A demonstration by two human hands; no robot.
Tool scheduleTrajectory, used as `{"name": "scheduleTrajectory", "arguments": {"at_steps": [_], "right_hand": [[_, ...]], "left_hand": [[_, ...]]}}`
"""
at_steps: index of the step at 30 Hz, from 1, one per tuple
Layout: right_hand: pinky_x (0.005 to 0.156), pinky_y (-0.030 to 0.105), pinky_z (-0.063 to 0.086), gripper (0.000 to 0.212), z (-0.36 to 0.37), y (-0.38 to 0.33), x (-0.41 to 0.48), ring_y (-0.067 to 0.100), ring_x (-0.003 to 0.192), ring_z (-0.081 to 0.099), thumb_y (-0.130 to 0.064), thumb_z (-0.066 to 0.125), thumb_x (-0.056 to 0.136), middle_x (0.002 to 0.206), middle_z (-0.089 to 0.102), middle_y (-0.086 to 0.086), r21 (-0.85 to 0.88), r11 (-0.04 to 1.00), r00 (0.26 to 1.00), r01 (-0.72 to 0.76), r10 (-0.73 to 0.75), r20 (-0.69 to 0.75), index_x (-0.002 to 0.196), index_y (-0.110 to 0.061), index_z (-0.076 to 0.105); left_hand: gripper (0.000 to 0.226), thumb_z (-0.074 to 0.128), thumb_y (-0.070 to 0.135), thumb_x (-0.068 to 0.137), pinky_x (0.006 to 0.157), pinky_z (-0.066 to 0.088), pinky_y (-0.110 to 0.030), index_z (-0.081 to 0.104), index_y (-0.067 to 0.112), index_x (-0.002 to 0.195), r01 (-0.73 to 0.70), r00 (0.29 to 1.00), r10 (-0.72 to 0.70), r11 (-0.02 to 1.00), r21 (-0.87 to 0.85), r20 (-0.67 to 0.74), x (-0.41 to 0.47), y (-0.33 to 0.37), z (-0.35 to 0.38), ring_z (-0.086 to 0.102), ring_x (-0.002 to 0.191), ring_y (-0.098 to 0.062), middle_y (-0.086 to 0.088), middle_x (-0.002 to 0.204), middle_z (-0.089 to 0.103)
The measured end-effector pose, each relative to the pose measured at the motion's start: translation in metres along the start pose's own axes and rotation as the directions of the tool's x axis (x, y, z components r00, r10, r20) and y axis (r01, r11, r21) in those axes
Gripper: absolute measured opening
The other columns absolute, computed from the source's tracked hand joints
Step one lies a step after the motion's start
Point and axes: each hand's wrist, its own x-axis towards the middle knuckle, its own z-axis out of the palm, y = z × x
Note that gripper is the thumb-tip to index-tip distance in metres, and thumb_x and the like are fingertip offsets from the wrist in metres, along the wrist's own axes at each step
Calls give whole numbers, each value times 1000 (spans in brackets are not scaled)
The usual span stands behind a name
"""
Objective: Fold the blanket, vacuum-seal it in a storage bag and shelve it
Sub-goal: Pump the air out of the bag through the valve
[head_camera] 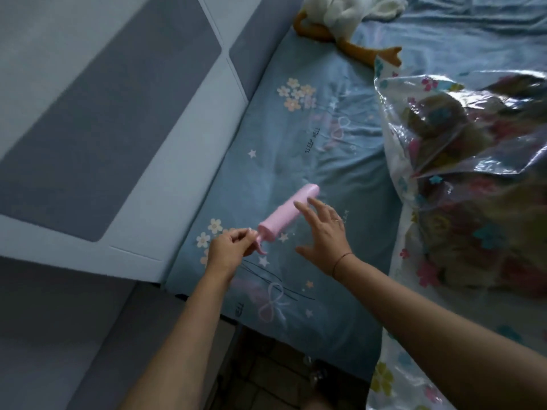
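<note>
A person's two bare hands work over a pink pump (286, 213) on a bed (299, 149) made up with a blue sheet printed with flowers, stars and bows. The pump, a smooth cylinder, lies at a slant near the bed's left edge, its far end pointing up the mattress.

The left hand (229, 247) is curled, its fingertips pinching at the pump's near end, where a small pink hooked piece (261, 248) sticks out. The picture is too blurred there to tell just which part the fingers grip. The right hand (325, 232) is spread wide, fingers straight and apart, beside the pump's upper half. Its fingertips reach the cylinder's side, though whether they touch it cannot be told. A ring (335, 220) shows on one finger and a thin cord (341, 259) circles the wrist.

To the right, a clear plastic storage bag (414, 93) with a bright flower print lies crumpled on the bed, well apart from the pump. The blanket (444, 134), brownish with a floral pattern, sits inside it and shows through the shiny plastic.

At the head of the bed, a white plush toy (334, 11) with orange legs rests on the sheet. A padded grey headboard (118, 128) runs along the left.
</note>
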Motion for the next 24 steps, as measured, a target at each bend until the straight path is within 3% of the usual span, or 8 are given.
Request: {"name": "scheduleTrajectory", "arguments": {"at_steps": [4, 8, 10, 15, 17, 19, 21, 24], "right_hand": [[107, 49, 30, 69, -44, 0, -23, 33, 128, 45, -35, 84, 60, 134, 53, 5, -109, 974, 978, 201, -205, -32, 125, -29, 60], [81, 41, 44, 48, -90, 32, -67, 34, 98, 58, -47, 77, 55, 111, 63, 6, -91, 993, 980, 78, -93, -174, 100, -32, 70], [72, 34, 45, 47, -114, 59, -94, 30, 84, 59, -51, 68, 58, 100, 61, 8, 17, 997, 968, 79, -73, -239, 98, -28, 71], [73, 5, 42, 49, -179, 134, -177, 11, 87, 56, -16, 85, 65, 102, 54, 3, 359, 933, 943, -9, 128, -307, 109, -8, 66], [78, 2, 40, 51, -206, 165, -212, 5, 87, 55, -13, 85, 63, 103, 59, 8, 466, 884, 923, -30, 203, -326, 110, -7, 65], [83, 19, 49, 52, -232, 195, -248, 13, 88, 59, -22, 82, 57, 101, 63, 11, 569, 822, 908, -10, 246, -340, 106, -15, 65], [80, 33, 54, 51, -253, 226, -282, 21, 91, 63, -32, 77, 55, 100, 65, 9, 631, 776, 897, 4, 276, -345, 103, -25, 63], [77, 33, 55, 52, -278, 262, -326, 17, 89, 65, -35, 77, 53, 99, 67, 6, 688, 726, 886, -13, 326, -328, 103, -27, 62]], "left_hand": [[7, 68, 6, 87, 65, 55, -15, 72, 6, 93, -109, 967, 91, 992, 62, 238, -52, 54, 28, 66, 67, -8, -2, 75, 72], [14, 68, 18, 87, 59, 49, -14, 74, 5, 85, -150, 930, 132, 988, 27, 343, -90, 83, 84, 61, 61, -8, -1, 64, 69], [23, 63, 29, 90, 57, 47, -16, 72, 10, 81, -76, 931, 87, 996, -46, 355, -108, 89, 118, 62, 56, -8, 0, 63, 69], [33, 62, 42, 90, 50, 30, -21, 48, 17, 73, 192, 932, -174, 981, -24, 317, -167, 59, 241, 36, 52, -11, 2, 58, 39], [40, 62, 51, 87, 52, 34, -23, 49, 14, 81, 400, 851, -375, 916, 8, 368, -201, 45, 297, 38, 55, -12, -1, 63, 37], [53, 58, 58, 87, 59, 43, -27, 53, 5, 91, 616, 689, -503, 785, -57, 522, -239, 38, 349, 49, 64, -18, -8, 73, 46], [62, 54, 57, 89, 70, 51, -32, 56, -2, 107, 729, 565, -474, 670, -140, 675, -267, 36, 394, 58, 81, -23, -14, 92, 58], [54, 60, 43, 86, 64, 60, -32, 58, -1, 118, 781, 506, -380, 582, -226, 774, -300, 38, 445, 69, 77, -26, -17, 89, 68]]}}
